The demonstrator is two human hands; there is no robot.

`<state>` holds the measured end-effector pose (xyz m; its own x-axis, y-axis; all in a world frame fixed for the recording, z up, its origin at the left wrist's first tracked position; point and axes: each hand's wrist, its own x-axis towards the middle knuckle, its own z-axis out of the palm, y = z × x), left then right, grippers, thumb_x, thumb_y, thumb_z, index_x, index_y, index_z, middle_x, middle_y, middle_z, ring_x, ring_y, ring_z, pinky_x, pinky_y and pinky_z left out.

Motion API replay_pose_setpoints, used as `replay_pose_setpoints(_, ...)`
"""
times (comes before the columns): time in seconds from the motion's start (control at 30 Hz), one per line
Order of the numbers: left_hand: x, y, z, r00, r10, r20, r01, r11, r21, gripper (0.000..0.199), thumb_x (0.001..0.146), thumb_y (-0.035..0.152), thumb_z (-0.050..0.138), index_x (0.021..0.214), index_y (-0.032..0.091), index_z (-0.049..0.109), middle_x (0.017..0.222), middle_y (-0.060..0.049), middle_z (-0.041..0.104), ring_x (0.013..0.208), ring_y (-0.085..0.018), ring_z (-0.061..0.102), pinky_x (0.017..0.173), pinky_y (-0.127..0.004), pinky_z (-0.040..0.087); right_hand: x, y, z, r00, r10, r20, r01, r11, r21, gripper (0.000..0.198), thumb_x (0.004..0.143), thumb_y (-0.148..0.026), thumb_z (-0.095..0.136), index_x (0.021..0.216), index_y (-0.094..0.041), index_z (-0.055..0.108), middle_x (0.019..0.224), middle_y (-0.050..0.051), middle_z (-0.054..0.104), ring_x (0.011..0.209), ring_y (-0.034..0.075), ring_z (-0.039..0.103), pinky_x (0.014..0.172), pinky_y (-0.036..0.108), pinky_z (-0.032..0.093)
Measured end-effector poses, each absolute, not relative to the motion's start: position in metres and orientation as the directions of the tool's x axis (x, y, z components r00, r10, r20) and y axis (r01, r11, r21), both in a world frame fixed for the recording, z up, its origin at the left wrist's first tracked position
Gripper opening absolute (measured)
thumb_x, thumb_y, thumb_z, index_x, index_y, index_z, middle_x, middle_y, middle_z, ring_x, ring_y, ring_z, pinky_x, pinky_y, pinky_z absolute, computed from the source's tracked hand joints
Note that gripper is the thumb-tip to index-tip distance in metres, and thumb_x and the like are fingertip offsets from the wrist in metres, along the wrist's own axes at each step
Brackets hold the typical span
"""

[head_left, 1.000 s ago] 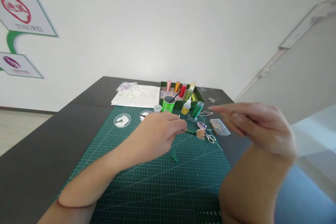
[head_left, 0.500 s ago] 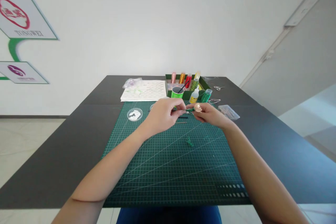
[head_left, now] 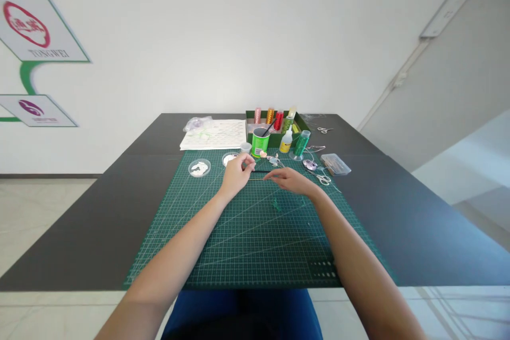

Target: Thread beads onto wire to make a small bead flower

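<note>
My left hand [head_left: 238,171] is over the upper part of the green cutting mat [head_left: 239,244], thumb and fingers pinched together. Just past its fingertips shows a small pale pink flower [head_left: 263,154] with a bit of green, its stem seemingly in the pinch. To the right, my right hand [head_left: 290,179] reaches down with its fingers together, the tips on the end of a thin light stick [head_left: 255,179] lying on the mat. A black rod [head_left: 261,171] lies between the hands. Beyond them is a small bluish item [head_left: 274,160], too small to name.
A green can [head_left: 260,144], glue bottle [head_left: 286,142] and green thread spool [head_left: 302,143] stand before a box [head_left: 274,141] of spools. Scissors [head_left: 323,179] and a clear case [head_left: 335,164] lie right. Left are a dish [head_left: 199,168] of white pieces and paper sheets [head_left: 215,135].
The flower has left my right hand and is now by my left fingertips. My right hand has moved down to the thin stick. The view has shifted slightly.
</note>
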<state>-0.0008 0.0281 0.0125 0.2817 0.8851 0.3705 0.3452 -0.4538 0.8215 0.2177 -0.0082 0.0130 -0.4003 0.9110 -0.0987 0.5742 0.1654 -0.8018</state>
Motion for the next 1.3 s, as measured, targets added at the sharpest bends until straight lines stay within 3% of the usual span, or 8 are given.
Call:
replay_pose_setpoints(0.2, -0.008, 0.006, 0.011, 0.363, 0.816, 0.45, 0.61, -0.573, 0.547, 0.008, 0.09, 0.019, 0.058, 0.085, 0.022, 0.064, 0.085, -0.002, 0.072, 0.079, -0.019, 0.064, 0.07, -0.029, 0.043, 0.242, -0.019, 0.024, -0.546, 0.81, -0.213, 0.512, 0.121, -0.85, 0.043, 0.093, -0.038, 0.051, 0.116, -0.007, 0.07, 0.047, -0.008, 0.034, 0.044, 0.008, 0.029, 0.046, 0.022, 0.023)
replay_pose_setpoints(0.3, -0.011, 0.002, 0.009, 0.408, 0.802, 0.436, 0.672, -0.587, 0.452, 0.009, 0.091, 0.02, 0.057, 0.087, 0.022, 0.065, 0.087, -0.002, 0.072, 0.081, -0.02, 0.064, 0.071, -0.03, 0.043, 0.248, -0.021, 0.024, -0.6, 0.763, -0.242, 0.482, 0.103, -0.87, 0.043, 0.093, -0.038, 0.053, 0.117, -0.007, 0.069, 0.045, -0.009, 0.034, 0.042, 0.008, 0.027, 0.044, 0.021, 0.02)
replay_pose_setpoints(0.47, -0.014, 0.012, 0.003, 0.402, 0.8, 0.445, 0.696, -0.583, 0.418, 0.011, 0.09, 0.018, 0.057, 0.089, 0.022, 0.067, 0.087, -0.003, 0.072, 0.081, -0.021, 0.064, 0.071, -0.03, 0.043, 0.253, -0.019, 0.014, -0.666, 0.714, -0.217, 0.34, 0.031, -0.94, 0.039, 0.093, -0.038, 0.056, 0.113, -0.006, 0.068, 0.045, -0.01, 0.035, 0.041, 0.007, 0.025, 0.043, 0.021, 0.021)
replay_pose_setpoints(0.57, -0.019, 0.021, -0.003, 0.395, 0.815, 0.423, 0.683, -0.569, 0.458, 0.013, 0.088, 0.019, 0.06, 0.096, 0.023, 0.07, 0.086, -0.003, 0.073, 0.08, -0.021, 0.065, 0.071, -0.03, 0.044, 0.255, -0.017, 0.009, -0.686, 0.701, -0.194, 0.238, -0.036, -0.971, 0.038, 0.092, -0.039, 0.06, 0.111, -0.006, 0.067, 0.044, -0.011, 0.034, 0.042, 0.006, 0.021, 0.043, 0.021, 0.019)
replay_pose_setpoints(0.73, -0.02, 0.02, -0.007, 0.474, 0.775, 0.418, 0.638, -0.63, 0.443, 0.015, 0.09, 0.021, 0.06, 0.094, 0.023, 0.074, 0.09, -0.004, 0.073, 0.08, -0.02, 0.065, 0.073, -0.03, 0.047, 0.255, -0.022, 0.015, -0.749, 0.653, -0.117, 0.106, -0.056, -0.993, 0.037, 0.093, -0.041, 0.061, 0.108, -0.007, 0.067, 0.042, -0.012, 0.034, 0.04, 0.006, 0.019, 0.043, 0.023, 0.017)
replay_pose_setpoints(1.0, -0.007, -0.01, 0.007, 0.658, 0.636, 0.403, 0.542, -0.772, 0.333, 0.023, 0.097, 0.022, 0.052, 0.102, 0.024, 0.074, 0.099, -0.004, 0.073, 0.09, -0.02, 0.069, 0.074, -0.029, 0.049, 0.255, -0.028, 0.019, -0.567, 0.82, 0.077, -0.154, -0.014, -0.988, 0.04, 0.089, -0.036, 0.063, 0.12, -0.01, 0.064, 0.041, -0.012, 0.03, 0.039, 0.007, 0.02, 0.046, 0.025, 0.019)
replay_pose_setpoints(1.13, -0.006, -0.014, 0.007, 0.705, 0.579, 0.41, 0.49, -0.815, 0.309, 0.023, 0.099, 0.024, 0.052, 0.102, 0.023, 0.074, 0.098, -0.004, 0.073, 0.091, -0.019, 0.069, 0.076, -0.029, 0.05, 0.253, -0.024, 0.015, -0.538, 0.835, 0.118, -0.212, 0.002, -0.977, 0.041, 0.092, -0.031, 0.06, 0.127, -0.009, 0.061, 0.042, -0.013, 0.028, 0.041, 0.007, 0.016, 0.046, 0.025, 0.016)
replay_pose_setpoints(1.3, -0.007, -0.013, 0.007, 0.705, 0.566, 0.427, 0.437, -0.822, 0.366, 0.021, 0.098, 0.023, 0.053, 0.101, 0.022, 0.074, 0.097, -0.004, 0.073, 0.09, -0.018, 0.068, 0.08, -0.029, 0.05, 0.251, -0.018, 0.008, -0.521, 0.84, 0.152, -0.263, 0.011, -0.965, 0.041, 0.095, -0.025, 0.056, 0.132, -0.009, 0.059, 0.043, -0.013, 0.03, 0.041, 0.007, 0.016, 0.045, 0.024, 0.016)
